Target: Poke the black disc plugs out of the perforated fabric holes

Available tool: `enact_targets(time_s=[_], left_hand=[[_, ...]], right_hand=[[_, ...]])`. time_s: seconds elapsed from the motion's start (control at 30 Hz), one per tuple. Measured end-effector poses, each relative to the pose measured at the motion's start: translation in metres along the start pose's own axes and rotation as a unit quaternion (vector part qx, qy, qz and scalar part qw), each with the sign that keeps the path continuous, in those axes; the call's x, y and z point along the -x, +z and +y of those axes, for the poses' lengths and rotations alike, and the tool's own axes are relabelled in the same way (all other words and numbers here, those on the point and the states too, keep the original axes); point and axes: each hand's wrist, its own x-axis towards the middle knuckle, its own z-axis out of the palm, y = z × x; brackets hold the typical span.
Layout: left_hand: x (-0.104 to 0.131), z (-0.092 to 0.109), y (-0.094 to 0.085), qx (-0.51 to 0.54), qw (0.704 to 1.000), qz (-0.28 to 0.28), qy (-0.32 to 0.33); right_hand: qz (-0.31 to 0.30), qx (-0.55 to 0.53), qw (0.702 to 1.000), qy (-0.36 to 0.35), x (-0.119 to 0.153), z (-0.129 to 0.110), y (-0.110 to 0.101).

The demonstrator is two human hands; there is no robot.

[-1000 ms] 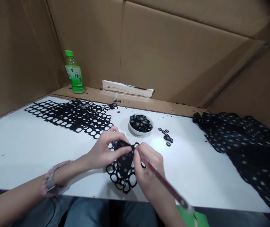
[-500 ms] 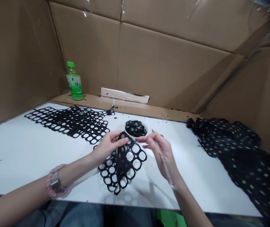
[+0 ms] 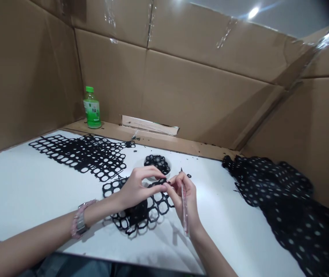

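Note:
Black fabric with round holes [image 3: 154, 215] hangs in a bunched piece under my hands, its lower edge over the white tabletop. My left hand [image 3: 141, 186] pinches its upper edge between thumb and fingers. Close against those fingertips, my right hand [image 3: 186, 194] is closed, thumb and forefinger meeting at the fabric's edge. A slim pen-shaped tool [image 3: 184, 209] with a clear pinkish handle rests in that same hand, its dark pointed tip upward. Just behind the hands stands a white bowl [image 3: 168, 174] filled with black dotted pieces [image 3: 157, 162]. What the fingertips grip exactly is hidden.
A holed black net [image 3: 86, 154] lies flat at the left. Black fabric with pale dots [image 3: 285, 200] is heaped along the right. A green drink bottle [image 3: 92, 109] stands at the back left. Cardboard walls [image 3: 204, 96] enclose the white table [image 3: 31, 200].
My right hand has moved in to meet my left fingertips, and the tool has turned more upright. The fabric piece now hangs lower and partly behind my left hand. The view has tilted up.

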Motion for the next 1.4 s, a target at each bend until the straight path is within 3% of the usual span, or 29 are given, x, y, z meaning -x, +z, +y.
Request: enact_targets(time_s=[0.1, 0.17, 0.3, 0.43, 0.53, 0.7, 0.8, 0.97, 1.13, 1.3, 1.4], left_hand=[[0.0, 0.001, 0.005, -0.007, 0.999, -0.037, -0.014], [-0.001, -0.001, 0.006, 0.0, 0.999, -0.029, -0.046], [-0.012, -0.017, -0.013, 0.019, 0.988, 0.095, -0.117], [-0.034, -0.034, -0.04, -0.01, 0.982, 0.165, -0.093], [-0.046, -0.043, -0.038, -0.051, 0.99, 0.122, -0.051], [-0.054, -0.063, -0.015, -0.09, 0.996, -0.007, 0.008], [-0.051, -0.066, -0.014, -0.102, 0.994, -0.027, 0.027], [-0.029, -0.04, -0.019, -0.097, 0.993, -0.037, 0.057], [-0.004, -0.008, -0.006, -0.077, 0.992, -0.066, 0.078], [-0.001, -0.002, -0.001, -0.045, 0.994, -0.097, 0.029], [-0.001, -0.002, -0.005, -0.044, 0.993, -0.099, 0.05]], right_hand=[[-0.012, -0.019, 1.0, 0.011, 0.0, 0.004, 0.0], [-0.013, -0.026, 0.999, 0.017, 0.001, 0.006, 0.0], [0.0, -0.032, 0.999, 0.022, 0.003, 0.009, -0.001], [0.015, -0.061, 0.997, 0.042, 0.003, 0.01, -0.004], [0.013, -0.089, 0.994, 0.064, 0.002, 0.011, -0.005], [0.012, -0.123, 0.987, 0.101, -0.002, 0.012, -0.006], [0.009, -0.135, 0.984, 0.116, -0.003, 0.009, -0.007], [-0.011, -0.144, 0.981, 0.129, 0.0, 0.005, -0.006], [-0.036, -0.132, 0.984, 0.111, 0.003, 0.008, -0.005], [-0.045, -0.126, 0.986, 0.1, 0.003, 0.015, -0.006], [-0.048, -0.132, 0.985, 0.1, 0.003, 0.017, -0.006]])
